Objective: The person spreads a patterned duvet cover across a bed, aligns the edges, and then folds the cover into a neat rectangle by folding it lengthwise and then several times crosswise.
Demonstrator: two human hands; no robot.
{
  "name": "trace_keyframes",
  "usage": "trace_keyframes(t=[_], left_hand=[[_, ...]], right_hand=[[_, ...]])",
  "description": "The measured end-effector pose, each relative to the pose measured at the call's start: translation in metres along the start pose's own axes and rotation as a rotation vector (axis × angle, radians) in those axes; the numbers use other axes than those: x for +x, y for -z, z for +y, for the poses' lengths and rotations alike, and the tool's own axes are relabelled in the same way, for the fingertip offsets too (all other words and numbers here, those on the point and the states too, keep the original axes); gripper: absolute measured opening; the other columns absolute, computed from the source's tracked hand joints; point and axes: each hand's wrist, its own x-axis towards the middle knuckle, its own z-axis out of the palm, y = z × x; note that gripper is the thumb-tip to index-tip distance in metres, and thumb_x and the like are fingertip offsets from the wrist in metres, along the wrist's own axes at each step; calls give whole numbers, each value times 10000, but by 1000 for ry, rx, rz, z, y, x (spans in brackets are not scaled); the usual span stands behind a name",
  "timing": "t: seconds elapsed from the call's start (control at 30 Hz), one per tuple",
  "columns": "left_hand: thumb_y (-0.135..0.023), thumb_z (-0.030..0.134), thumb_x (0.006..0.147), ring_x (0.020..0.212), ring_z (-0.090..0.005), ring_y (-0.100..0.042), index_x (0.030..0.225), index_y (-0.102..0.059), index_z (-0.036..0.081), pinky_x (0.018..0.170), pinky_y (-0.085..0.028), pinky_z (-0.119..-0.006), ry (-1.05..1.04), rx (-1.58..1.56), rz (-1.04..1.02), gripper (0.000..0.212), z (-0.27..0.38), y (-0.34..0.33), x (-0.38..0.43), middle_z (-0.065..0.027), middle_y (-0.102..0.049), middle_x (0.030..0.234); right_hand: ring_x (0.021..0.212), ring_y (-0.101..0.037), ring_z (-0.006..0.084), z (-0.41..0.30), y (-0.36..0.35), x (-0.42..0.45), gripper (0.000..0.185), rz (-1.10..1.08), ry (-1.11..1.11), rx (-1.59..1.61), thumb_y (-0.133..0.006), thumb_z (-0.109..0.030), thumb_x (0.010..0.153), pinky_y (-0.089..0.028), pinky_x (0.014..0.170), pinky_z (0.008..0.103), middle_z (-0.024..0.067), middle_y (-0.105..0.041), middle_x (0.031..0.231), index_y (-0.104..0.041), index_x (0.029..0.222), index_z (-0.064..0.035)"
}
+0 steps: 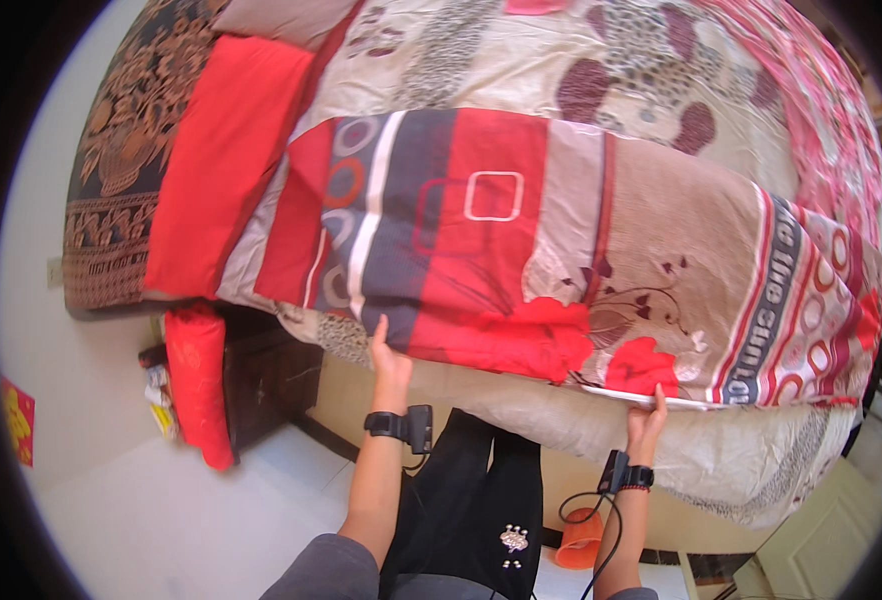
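Note:
A patterned quilt (666,225) in red, grey and beige lies folded into a long band across the bed. At its near edge, left of centre, my left hand (391,366) grips the cloth with the thumb on top and the fingers hidden underneath. My right hand (645,426) holds the same edge further right, below a red printed flower, where a strip of white underside shows. Beneath the quilt spreads a cream bed sheet (516,71) with leopard and maroon patches, which hangs over the near side of the bed.
A red pillow (223,150) lies by the dark patterned headboard (122,172). A rolled red cloth item (197,382) rests on the dark bedside cabinet (268,375). Pink fabric (808,97) is bunched along the far right. An orange bucket (580,540) stands on the floor by my legs.

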Motion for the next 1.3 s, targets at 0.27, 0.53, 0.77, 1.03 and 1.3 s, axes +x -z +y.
trace_keyframes(t=[0.27,0.53,0.77,1.03,1.3], left_hand=[[-542,540,720,1088,-222,-426,1152,-431,66,941,-316,-377,310,-264,-205,651,18,31,16,-62,-474,1163],[-627,78,715,753,-201,-542,929,-528,-24,677,-415,-283,-557,585,-278,258,92,-60,-12,-52,-568,844],[-589,-11,661,878,-204,-513,1010,-451,5,752,-402,-293,-485,530,34,376,124,40,57,-101,-521,937],[-509,174,809,901,-250,-550,983,-534,45,824,-428,-391,193,-268,-212,217,194,44,142,-92,-583,959],[-595,-24,720,997,-209,-480,1216,-284,-27,881,-368,-317,-768,466,-147,586,294,-80,42,-140,-489,1077]], right_hand=[[974,-478,202,164,-58,-64,270,-113,-405,32,-569,-158,764,-402,815,372,65,-545,1047,-513,1014,-74],[808,-550,201,187,-69,-52,232,-89,-142,-19,-541,-93,748,-453,705,315,69,-577,937,-501,972,-48],[872,-560,201,205,-100,-69,228,-164,-58,-133,-496,-97,772,-462,776,337,75,-584,965,-503,994,-46],[890,-544,191,282,-129,-98,206,63,-36,-57,-557,-173,779,-413,841,343,79,-600,939,-556,937,-41],[929,-518,177,326,-246,-134,193,-401,-103,179,-513,-177,792,-384,833,313,48,-582,974,-550,943,-61]])
